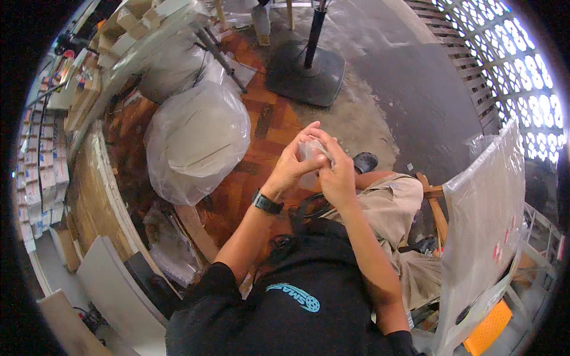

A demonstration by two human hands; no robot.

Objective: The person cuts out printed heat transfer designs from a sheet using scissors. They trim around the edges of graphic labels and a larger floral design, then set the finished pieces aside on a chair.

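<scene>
Both hands are raised in front of my chest, close together around a small crumpled piece of clear plastic (309,150), perhaps a little bag. My left hand (288,165), with a dark watch (267,202) on its wrist, grips the plastic from the left, fingers pointing up and away. From the right, my right hand (338,175) closes on it, thumb and fingers pressed against the film. Whether anything lies inside the plastic is hidden by the fingers. Left of my hands, a large clear plastic bag (237,127) with pale contents rests low by the wooden floor.
A black square stand base (320,74) with a pole is ahead on the floor. To the right stands a plastic-wrapped panel (481,219), with an orange perforated piece (488,327) below. A worn board edge (110,190) and stacked cartons (44,172) line the left.
</scene>
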